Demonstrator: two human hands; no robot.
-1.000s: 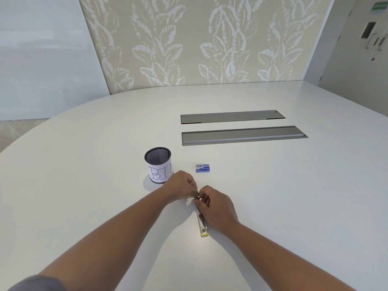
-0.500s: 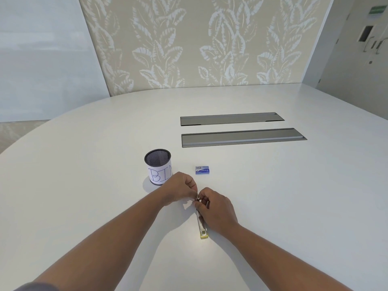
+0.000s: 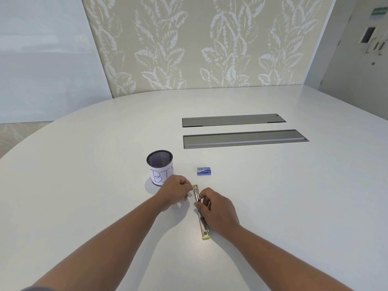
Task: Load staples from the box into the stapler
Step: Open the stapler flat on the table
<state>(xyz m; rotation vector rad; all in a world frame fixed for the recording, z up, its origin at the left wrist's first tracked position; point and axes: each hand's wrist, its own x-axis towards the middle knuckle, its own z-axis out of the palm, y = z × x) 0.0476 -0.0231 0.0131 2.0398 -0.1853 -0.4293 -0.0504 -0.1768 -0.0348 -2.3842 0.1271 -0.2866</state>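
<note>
A yellow stapler [image 3: 202,224] lies opened flat on the white table [image 3: 283,196], its long metal channel running away from me. My left hand [image 3: 175,193] pinches the stapler's far end with closed fingers. My right hand [image 3: 217,208] rests over the middle of the channel, fingertips pinched on it; whether staples are between them is too small to tell. A small blue staple box [image 3: 203,171] lies on the table just beyond the hands, apart from both.
A black mesh cup [image 3: 160,166] with a white paper label reading "BIN" stands left of the staple box, close behind my left hand. Two grey cable hatches [image 3: 244,138] are set into the table farther back. A leaf-patterned wall stands behind.
My two hands have drawn slightly apart, uncovering the stapler's far metal end. My right hand has slid a little back along the channel. The box and cup have not moved.
</note>
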